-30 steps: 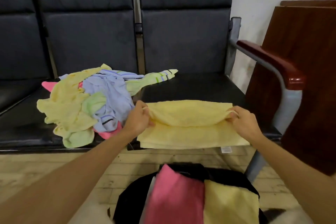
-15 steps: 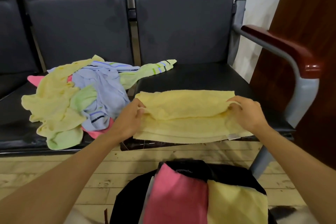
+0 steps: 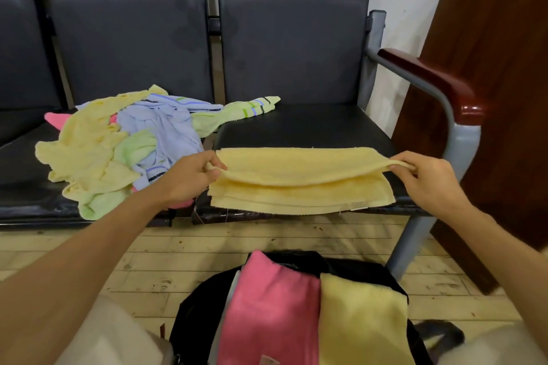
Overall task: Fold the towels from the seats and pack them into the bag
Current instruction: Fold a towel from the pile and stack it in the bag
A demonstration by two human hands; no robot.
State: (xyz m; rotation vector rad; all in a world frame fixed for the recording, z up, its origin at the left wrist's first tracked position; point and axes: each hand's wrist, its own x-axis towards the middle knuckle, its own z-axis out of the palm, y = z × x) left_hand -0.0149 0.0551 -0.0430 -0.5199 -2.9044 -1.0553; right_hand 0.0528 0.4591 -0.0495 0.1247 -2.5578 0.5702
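1. Yellow towel [image 3: 299, 184]: lay across the front of the right-hand black seat [image 3: 311, 124], partly folded, its upper layer lifted at both ends above the lower layers. A small white label showed at the lower right edge.
2. Left hand [image 3: 189, 178]: pinched the left end of the towel's upper layer between thumb and curled fingers.
3. Right hand [image 3: 427, 181]: pinched the right end of the same layer, fingers curled over the edge (thumb mostly hidden beneath the cloth).
4. Heap of unfolded towels [image 3: 118, 151]: rested on the neighbouring seat to the left, a jumble of pale yellow, light green, lilac-blue with stripes, and pink. One green striped end [image 3: 252, 109] reached across the gap onto the right-hand seat, well apart from the yellow towel.
5. Black bag [image 3: 195, 314]: stood open on the floor directly below the seat's front edge, near the wearer's knees.
6. Pink folded towel [image 3: 267, 314]: sat upright in the bag, left side.
7. Second yellow folded towel [image 3: 361, 323]: sat in the bag just beside the pink one, touching it.
8. Armrest [image 3: 430, 80]: reddish-brown pad on a grey metal frame, at the right end of the seating row.
9. Dark wooden panel [image 3: 498, 98]: stood to the right of the armrest, against the white wall.
10. Floor [image 3: 89, 255]: pale wooden boards, scuffed.
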